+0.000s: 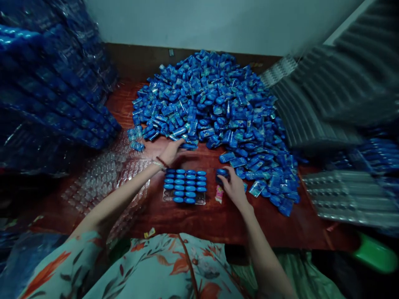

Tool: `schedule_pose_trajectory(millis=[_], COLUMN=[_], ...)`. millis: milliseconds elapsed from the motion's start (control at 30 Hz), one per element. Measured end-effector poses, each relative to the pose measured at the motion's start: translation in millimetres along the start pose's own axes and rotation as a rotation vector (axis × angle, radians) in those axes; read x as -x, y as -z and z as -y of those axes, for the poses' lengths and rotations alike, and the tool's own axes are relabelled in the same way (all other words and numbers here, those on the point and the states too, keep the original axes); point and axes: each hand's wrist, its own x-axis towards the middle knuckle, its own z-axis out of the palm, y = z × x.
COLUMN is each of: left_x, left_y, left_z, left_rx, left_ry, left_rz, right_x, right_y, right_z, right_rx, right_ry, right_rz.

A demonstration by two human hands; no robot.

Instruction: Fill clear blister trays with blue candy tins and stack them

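My left hand [173,151] is at the near edge of a large pile of small blue wrapped packets [205,95], its fingers closed on a blue packet [190,146]. To the right, my right hand [233,185] curls its fingers and thumb round another small blue packet [222,172], just above the table. Between and below my hands lies a clear plastic tray [168,195] filled with rows of blue oval pieces [179,182]; several cavities in its front corners hold none. A pink wrapper [219,193] lies beside my right hand.
Clear moulded trays [102,178] lie on the reddish table [193,226] at left. Tall stacks of filled blue trays [46,83] stand behind them. Grey tray stacks [330,87] rise at right, above another tray stack [346,199]. A green object [375,253] sits at lower right.
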Motion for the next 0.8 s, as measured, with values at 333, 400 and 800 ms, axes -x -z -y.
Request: schedule_pose_trajectory(millis=[333,400,800], left_x=[199.1,211.2,203.3], left_y=[48.5,30.1,-11.3], left_z=[-10.9,-12.7,-12.8], left_rx=[0.045,0.088,-0.337], left_ry=[0.348,0.418,-0.063], left_rz=[-0.306,-0.376,-0.024], right_x=[87.9,82.9,41.9], right_y=[-27.8,-25.8,7.0], right_z=[23.3,23.3,59.7], right_rx=[-0.252,-0.092,0.521], right_ry=[0.227,0.380,0.703], right_rz=[-0.094,-0.076,0.364])
